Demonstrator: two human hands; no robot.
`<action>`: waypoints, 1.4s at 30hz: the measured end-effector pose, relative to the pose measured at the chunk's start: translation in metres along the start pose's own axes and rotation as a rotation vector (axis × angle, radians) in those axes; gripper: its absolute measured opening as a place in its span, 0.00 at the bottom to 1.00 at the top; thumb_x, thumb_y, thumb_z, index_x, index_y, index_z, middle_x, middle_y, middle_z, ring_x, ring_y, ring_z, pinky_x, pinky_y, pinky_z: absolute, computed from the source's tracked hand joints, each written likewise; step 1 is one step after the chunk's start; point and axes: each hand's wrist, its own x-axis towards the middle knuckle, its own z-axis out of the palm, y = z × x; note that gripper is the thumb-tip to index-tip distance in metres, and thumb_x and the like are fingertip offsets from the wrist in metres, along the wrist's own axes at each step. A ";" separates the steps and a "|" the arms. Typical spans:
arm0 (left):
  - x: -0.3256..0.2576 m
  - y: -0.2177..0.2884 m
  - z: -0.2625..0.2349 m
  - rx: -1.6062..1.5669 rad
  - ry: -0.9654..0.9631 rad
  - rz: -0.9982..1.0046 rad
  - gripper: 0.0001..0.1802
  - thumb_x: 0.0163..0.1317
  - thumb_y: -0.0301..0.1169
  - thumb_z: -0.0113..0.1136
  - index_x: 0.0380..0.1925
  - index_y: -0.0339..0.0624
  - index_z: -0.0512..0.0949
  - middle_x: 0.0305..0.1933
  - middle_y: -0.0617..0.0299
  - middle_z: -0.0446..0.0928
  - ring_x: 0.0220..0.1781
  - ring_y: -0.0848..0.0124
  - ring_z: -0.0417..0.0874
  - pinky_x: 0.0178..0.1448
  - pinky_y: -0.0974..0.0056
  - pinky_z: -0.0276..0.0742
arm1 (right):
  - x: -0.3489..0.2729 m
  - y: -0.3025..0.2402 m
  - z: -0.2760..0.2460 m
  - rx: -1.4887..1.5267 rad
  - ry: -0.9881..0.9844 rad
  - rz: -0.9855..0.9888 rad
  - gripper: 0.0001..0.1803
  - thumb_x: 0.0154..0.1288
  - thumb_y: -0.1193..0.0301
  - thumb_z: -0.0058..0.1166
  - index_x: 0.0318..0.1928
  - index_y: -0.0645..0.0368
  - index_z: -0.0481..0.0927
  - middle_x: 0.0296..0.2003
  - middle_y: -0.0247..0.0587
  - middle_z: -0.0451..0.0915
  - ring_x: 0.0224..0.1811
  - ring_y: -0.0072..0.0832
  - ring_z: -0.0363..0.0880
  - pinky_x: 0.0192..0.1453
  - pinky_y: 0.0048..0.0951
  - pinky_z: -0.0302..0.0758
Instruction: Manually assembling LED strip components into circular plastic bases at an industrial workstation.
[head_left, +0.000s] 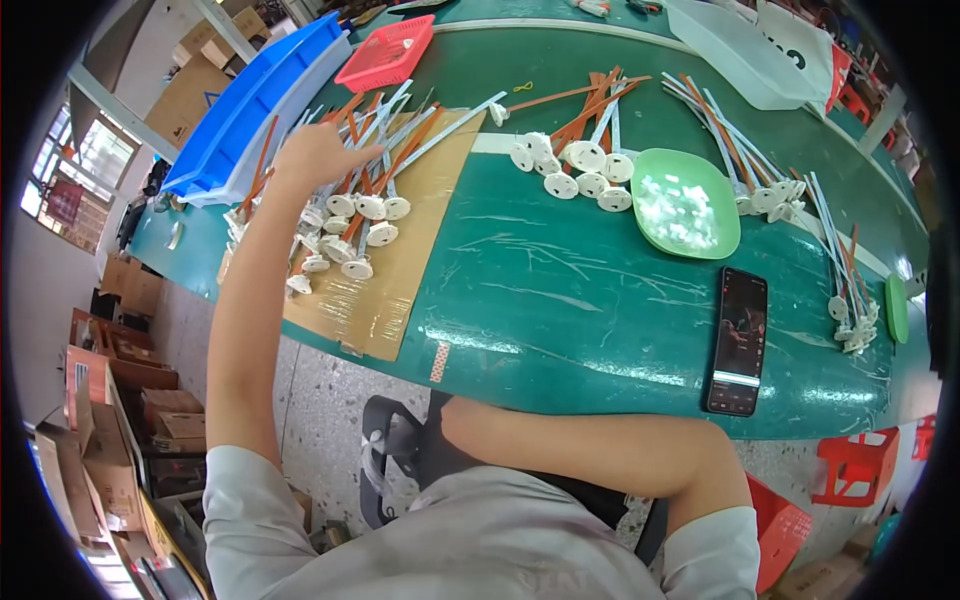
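Black rectangular smartphone (738, 341) flat on green table's (560, 300) near right edge, screen lit dim with pale band low, brown cardboard cartons (110, 440) stacked on floor at left, more cartons (190, 85) beyond the table's far-left end

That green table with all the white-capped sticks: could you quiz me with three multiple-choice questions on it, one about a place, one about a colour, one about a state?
1. Where does the phone lie?
A. in the red basket
B. on the green table, near its front edge
C. on the cardboard sheet

2. What colour is the dish of small white pieces?
A. light green
B. blue
C. red

3. What is the left hand doing?
A. resting in the lap
B. holding the phone
C. reaching onto the pile of sticks

Answers: 1 B, it lies flat on bare tabletop; 2 A, its rim is pale green; 3 C, the arm stretches out over them.
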 end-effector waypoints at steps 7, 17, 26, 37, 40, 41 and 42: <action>0.033 0.005 0.015 -0.173 -0.483 0.063 0.24 0.51 0.58 0.58 0.24 0.52 0.89 0.23 0.64 0.84 0.26 0.68 0.85 0.38 0.62 0.80 | 0.010 0.003 0.006 0.078 -0.077 -0.071 0.06 0.52 0.67 0.60 0.29 0.53 0.87 0.30 0.38 0.86 0.36 0.34 0.84 0.36 0.39 0.78; 0.035 -0.006 0.017 -0.366 -0.358 -0.003 0.20 0.46 0.49 0.67 0.24 0.42 0.86 0.30 0.56 0.83 0.29 0.64 0.82 0.34 0.55 0.77 | 0.002 0.000 0.010 0.065 0.077 0.068 0.04 0.52 0.71 0.58 0.25 0.53 0.86 0.26 0.38 0.84 0.33 0.34 0.84 0.35 0.38 0.77; 0.027 -0.027 0.001 -0.871 -0.379 -0.105 0.10 0.55 0.35 0.60 0.31 0.40 0.76 0.25 0.60 0.77 0.28 0.70 0.79 0.35 0.56 0.74 | 0.007 0.001 0.009 0.070 0.029 0.025 0.04 0.53 0.71 0.58 0.26 0.54 0.85 0.26 0.39 0.85 0.33 0.35 0.84 0.34 0.39 0.77; 0.048 -0.029 -0.020 -1.095 -0.247 0.068 0.12 0.62 0.37 0.58 0.37 0.41 0.73 0.26 0.58 0.76 0.30 0.66 0.78 0.36 0.57 0.73 | 0.006 0.001 0.006 0.033 0.006 0.041 0.05 0.55 0.70 0.58 0.29 0.53 0.86 0.29 0.38 0.86 0.35 0.35 0.85 0.36 0.39 0.78; 0.054 -0.028 -0.013 -0.362 0.259 0.279 0.15 0.66 0.36 0.53 0.48 0.38 0.71 0.30 0.49 0.80 0.35 0.55 0.84 0.39 0.49 0.76 | 0.005 0.001 0.001 0.034 0.004 0.032 0.05 0.56 0.70 0.58 0.29 0.53 0.87 0.29 0.38 0.86 0.35 0.35 0.85 0.37 0.40 0.78; 0.047 -0.014 -0.020 -0.367 0.263 0.292 0.15 0.66 0.36 0.53 0.48 0.38 0.71 0.30 0.49 0.80 0.35 0.55 0.84 0.39 0.49 0.76 | 0.006 0.002 0.006 0.037 -0.012 0.023 0.05 0.56 0.70 0.58 0.29 0.53 0.87 0.29 0.39 0.86 0.35 0.35 0.85 0.37 0.40 0.78; 0.037 0.003 -0.024 -0.267 0.255 0.274 0.16 0.67 0.36 0.53 0.49 0.39 0.71 0.32 0.45 0.81 0.38 0.51 0.84 0.41 0.47 0.76 | 0.006 0.003 0.010 0.040 -0.028 0.014 0.05 0.56 0.70 0.58 0.29 0.53 0.87 0.29 0.39 0.86 0.35 0.34 0.85 0.37 0.40 0.78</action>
